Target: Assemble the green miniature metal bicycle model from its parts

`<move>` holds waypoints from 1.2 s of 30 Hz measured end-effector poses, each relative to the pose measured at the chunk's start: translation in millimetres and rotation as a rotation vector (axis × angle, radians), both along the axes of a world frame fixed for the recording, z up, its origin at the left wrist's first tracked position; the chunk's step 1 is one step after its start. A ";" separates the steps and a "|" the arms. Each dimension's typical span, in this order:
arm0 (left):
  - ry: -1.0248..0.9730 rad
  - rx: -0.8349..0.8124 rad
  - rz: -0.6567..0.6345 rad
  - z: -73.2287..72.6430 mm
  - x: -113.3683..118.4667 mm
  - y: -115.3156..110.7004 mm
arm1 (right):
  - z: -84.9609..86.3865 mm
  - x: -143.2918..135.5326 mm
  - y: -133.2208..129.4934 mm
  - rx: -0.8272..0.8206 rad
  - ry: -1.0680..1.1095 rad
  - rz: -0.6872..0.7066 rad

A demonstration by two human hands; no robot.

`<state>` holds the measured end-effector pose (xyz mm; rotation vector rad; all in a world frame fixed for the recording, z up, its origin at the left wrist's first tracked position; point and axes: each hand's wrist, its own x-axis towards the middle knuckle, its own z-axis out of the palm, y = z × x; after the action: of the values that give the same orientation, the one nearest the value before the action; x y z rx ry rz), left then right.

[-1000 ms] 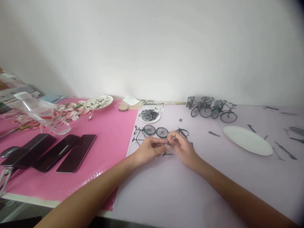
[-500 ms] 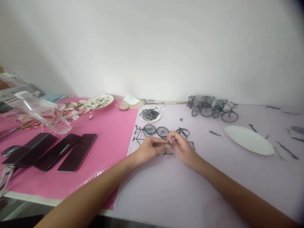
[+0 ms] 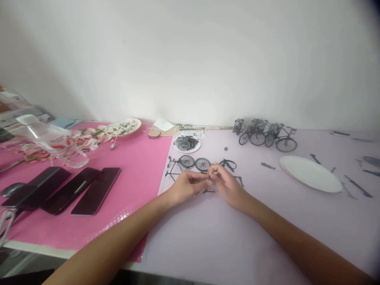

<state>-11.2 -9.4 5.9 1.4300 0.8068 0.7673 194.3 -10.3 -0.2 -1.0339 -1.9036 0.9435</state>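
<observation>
My left hand (image 3: pixel 187 186) and my right hand (image 3: pixel 226 183) meet over the pale table covering, fingertips pinched together. Between them is a small dark part, mostly hidden by the fingers, whose kind I cannot make out. Just behind the hands lie two miniature bicycle wheels (image 3: pixel 203 164) and, to their left, a black miniature bicycle frame (image 3: pixel 172 171). A curved black bicycle part (image 3: pixel 228 164) rests beyond the right hand. Under the fingers shows a short black piece (image 3: pixel 209 191).
Assembled miniature bicycles (image 3: pixel 264 134) stand by the wall. A small plate (image 3: pixel 196 149) holds wheels and black parts. At right lies a white oval plate (image 3: pixel 310 174) among loose black pieces. Phones (image 3: pixel 96 192), a plastic bottle (image 3: pixel 56 142) and petals (image 3: pixel 92 138) occupy the pink side.
Both hands keep the same pinch in nearly the same place. The view has shifted very slightly; nothing on the table has visibly moved.
</observation>
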 end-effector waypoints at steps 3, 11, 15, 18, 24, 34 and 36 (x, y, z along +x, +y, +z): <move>-0.027 0.013 0.016 -1.1 0.0 0.8 | 1.9 0.5 -1.3 -0.036 0.000 -0.001; -0.002 0.008 0.082 2.7 -0.5 2.3 | 10.6 0.6 -3.1 0.072 -0.081 -0.043; -0.016 -0.035 0.098 0.2 0.1 3.4 | 18.4 20.2 12.4 0.337 -0.269 -0.162; -0.030 -0.056 0.120 -1.9 0.8 3.4 | 17.3 43.0 30.3 0.470 -0.542 -0.325; -0.037 -0.094 0.163 -3.9 1.3 3.4 | -1.9 67.3 46.6 0.527 -0.869 -0.451; -0.039 -0.061 0.188 -4.6 0.8 4.8 | -0.4 62.7 44.1 0.530 -0.732 -0.510; -0.023 -0.050 0.208 -2.0 0.8 3.7 | 7.0 58.9 41.8 0.555 -0.660 -0.531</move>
<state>-10.4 -5.7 3.9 1.3039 0.9609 0.9133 253.2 31.5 6.7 -1.4864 -2.0382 -0.2640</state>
